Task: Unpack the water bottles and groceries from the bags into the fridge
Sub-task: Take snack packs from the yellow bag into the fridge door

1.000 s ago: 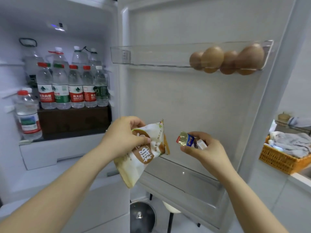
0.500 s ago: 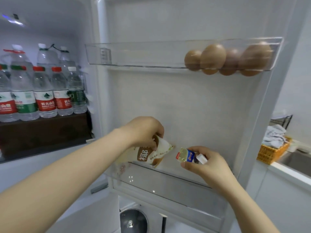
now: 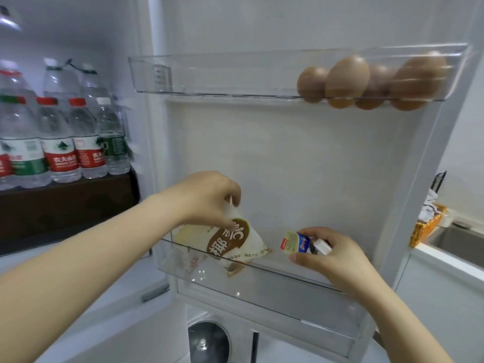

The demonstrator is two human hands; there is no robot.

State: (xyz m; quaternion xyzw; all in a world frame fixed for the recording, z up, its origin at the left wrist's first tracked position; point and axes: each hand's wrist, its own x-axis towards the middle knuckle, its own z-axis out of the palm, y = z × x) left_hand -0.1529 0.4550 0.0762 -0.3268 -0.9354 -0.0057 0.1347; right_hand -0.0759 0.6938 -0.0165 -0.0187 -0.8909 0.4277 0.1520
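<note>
The left hand (image 3: pixel 207 197) pinches the top edge of a white and brown pouch (image 3: pixel 230 242) between curled fingers (image 3: pixel 231 197). The pouch hangs tilted below them. Its lower part sits inside the lower door shelf (image 3: pixel 288 292), behind the clear front wall at the left end, and its upper part stands above the rim.

The right hand (image 3: pixel 340 260) is just to the right, over the same shelf. It grips a small packet (image 3: pixel 294 243) with a blue and red label, thumb below and fingers curled over the top. The packet is apart from the pouch and above the shelf rim.

That makes one pouch and one packet. Four brown eggs (image 3: pixel 345 79) lie bunched at the right end of the upper door shelf (image 3: pixel 214 74). At least seven water bottles (image 3: pixel 61 142) stand upright inside the fridge, most with red caps, in a front and a back row on a dark shelf (image 3: pixel 65 205); the left ones are cut off by the frame edge.

The open fridge door (image 3: pixel 301 158) is white. To its right a white table (image 3: pixel 445 260) carries a steel sink (image 3: pixel 455 237) and an orange basket (image 3: pixel 427 226) holding cloth. A round steel lid (image 3: pixel 209 339) shows below the door.
</note>
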